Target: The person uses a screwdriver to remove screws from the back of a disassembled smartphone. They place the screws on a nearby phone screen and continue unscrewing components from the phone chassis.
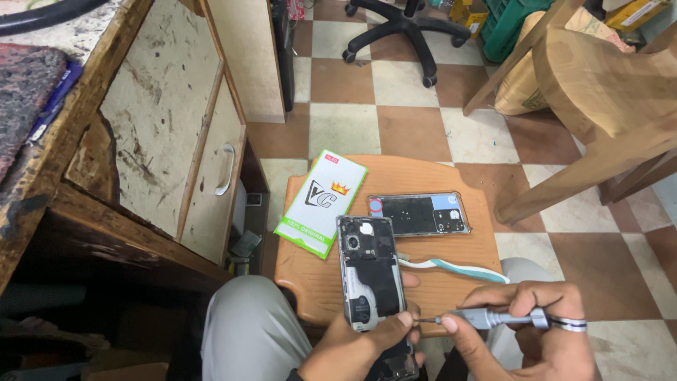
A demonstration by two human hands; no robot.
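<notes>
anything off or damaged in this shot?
The black smartphone in the left hand has its back cover off, internals exposed. The right hand holds a grey metal screwdriver to its edge. A white-and-teal toothbrush lies on the wooden stool.

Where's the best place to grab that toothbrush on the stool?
Probably by the white handle end of the toothbrush, from above. It lies flat on the wooden stool, and that end is bare beside the opened phone; the other end is near the right hand.
</notes>
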